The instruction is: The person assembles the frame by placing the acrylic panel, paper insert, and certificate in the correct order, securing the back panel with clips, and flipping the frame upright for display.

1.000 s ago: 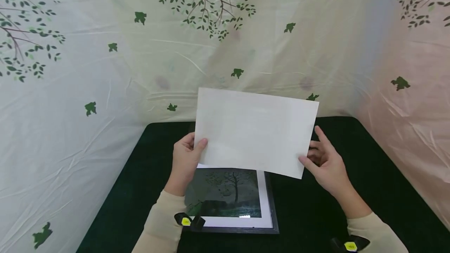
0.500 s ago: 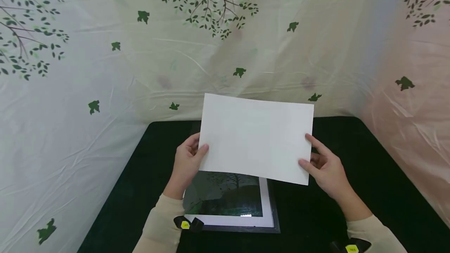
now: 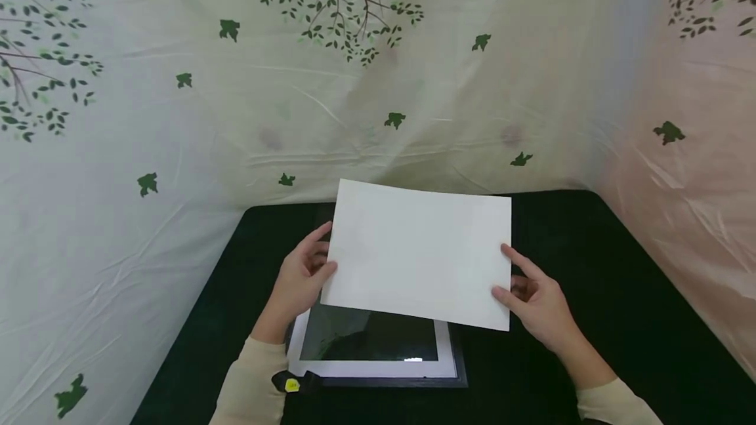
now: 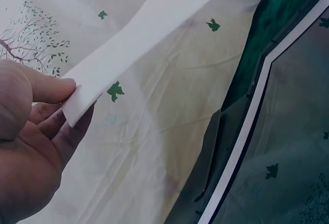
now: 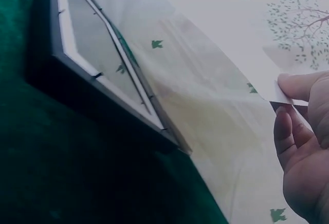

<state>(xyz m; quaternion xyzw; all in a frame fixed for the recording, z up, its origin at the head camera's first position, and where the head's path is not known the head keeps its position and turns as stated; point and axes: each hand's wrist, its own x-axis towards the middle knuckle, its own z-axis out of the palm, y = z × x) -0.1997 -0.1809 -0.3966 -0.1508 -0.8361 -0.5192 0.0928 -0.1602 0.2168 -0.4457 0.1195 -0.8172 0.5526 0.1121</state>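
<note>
A blank white sheet of paper (image 3: pixel 419 254) is held up between both hands, tilted over a dark picture frame (image 3: pixel 462 359). My left hand (image 3: pixel 298 281) pinches its left edge, thumb on the near face and fingers behind. On the opposite edge my right hand (image 3: pixel 540 307) pinches the lower part, its index fingertip touching the side higher up. In the left wrist view the sheet (image 4: pixel 123 49) is seen nearly edge-on. The frame lies flat with a white mat border (image 3: pixel 354 368) and a glossy, reflective pane (image 3: pixel 378 340); the sheet hides its far part.
A dark green cloth covers the table (image 3: pixel 567 241). Behind it hangs a pale curtain (image 3: pixel 443 97) printed with leaves and branches. In the left wrist view a dark flap (image 4: pixel 213 147) stands out beside the frame's edge.
Both hands have lowered the sheet toward the frame, and more of the pane is covered. The right index finger has come onto the sheet's edge. The left hand has shifted slightly left.
</note>
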